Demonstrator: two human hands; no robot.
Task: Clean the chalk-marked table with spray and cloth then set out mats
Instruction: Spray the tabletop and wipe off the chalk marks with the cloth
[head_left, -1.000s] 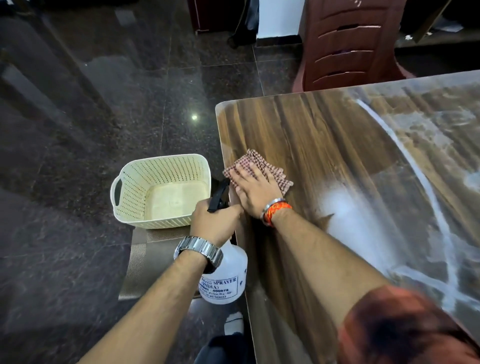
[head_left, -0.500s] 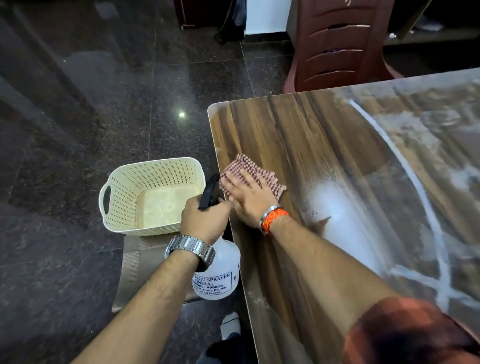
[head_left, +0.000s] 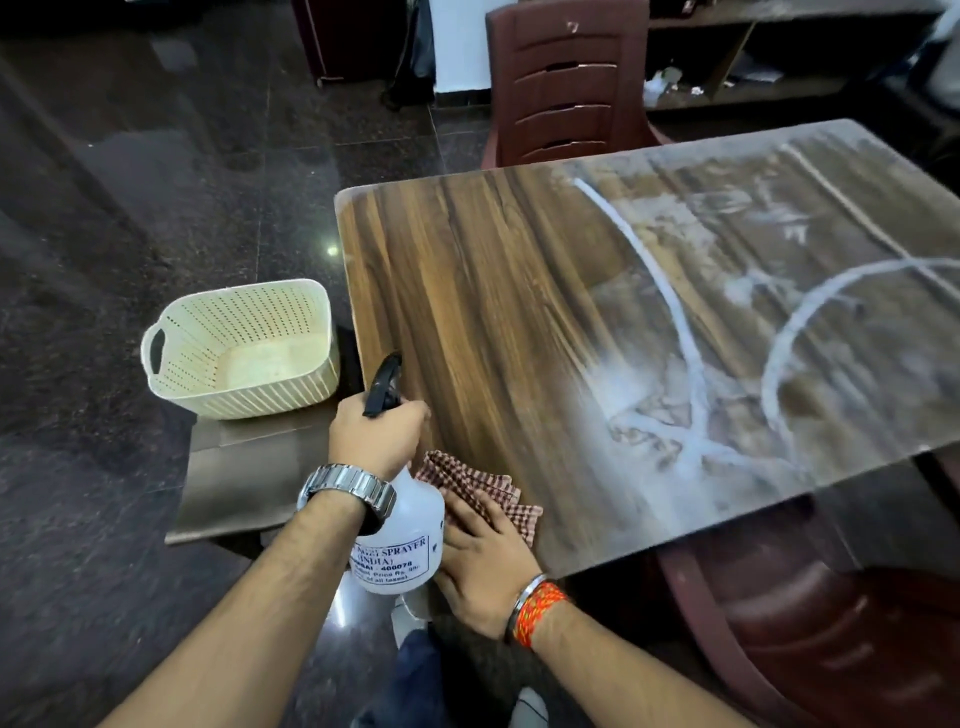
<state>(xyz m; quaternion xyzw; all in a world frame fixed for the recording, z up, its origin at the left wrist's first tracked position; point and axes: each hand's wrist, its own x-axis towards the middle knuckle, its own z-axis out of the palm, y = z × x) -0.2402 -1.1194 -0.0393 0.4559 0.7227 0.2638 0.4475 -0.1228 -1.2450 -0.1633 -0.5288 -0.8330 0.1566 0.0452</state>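
The checked cloth lies folded at the near left corner of the table, close to the near edge. The right hand rests on it with fingers straight and spread, pressing rather than gripping. The cloth looks soft and light, likely to bunch or slide on the smooth wood. A flat palm over its middle seems the surest hold, with weight kept on it through each wipe. Just left of it, the left hand has its fingers curled tight round the neck of the spray bottle, under the black trigger head. The bottle's pale body hangs in front of the cloth's left edge. It is thin plastic and probably light, though how full it is cannot be told. The neck is the natural place to hold it, with a finger free for the trigger. The left part of the table shows clean wood grain. The right part carries white chalk marks, curved lines and hazy smears, so much wiping remains. Left of the table a cream basket sits on a flat brown piece, perhaps the mats, though that is unclear. A dark red chair stands at the far side.
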